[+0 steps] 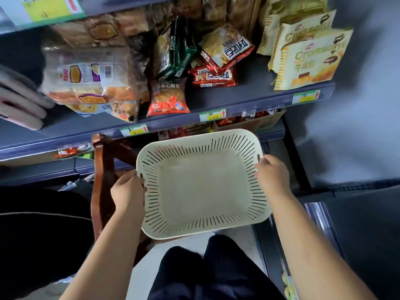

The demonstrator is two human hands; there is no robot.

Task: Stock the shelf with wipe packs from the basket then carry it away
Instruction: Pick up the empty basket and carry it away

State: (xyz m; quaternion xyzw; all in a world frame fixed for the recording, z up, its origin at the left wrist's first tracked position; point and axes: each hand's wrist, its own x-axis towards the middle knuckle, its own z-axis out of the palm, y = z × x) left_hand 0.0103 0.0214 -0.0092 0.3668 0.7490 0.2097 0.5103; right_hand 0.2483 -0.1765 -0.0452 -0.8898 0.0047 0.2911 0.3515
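Note:
A cream slotted plastic basket is held level in front of me below the shelf edge, and nothing lies in it. My left hand grips its left rim with fingers curled over the edge. My right hand grips the right rim the same way. Pale pink wipe packs lie stacked at the far left of the dark shelf, partly cut off by the frame.
The shelf holds bread bags, snack packets and croissant packs. A brown wooden chair stands left of the basket. A lower shelf with red packets runs beneath. My dark trouser legs are below, and a glass case edge is at the right.

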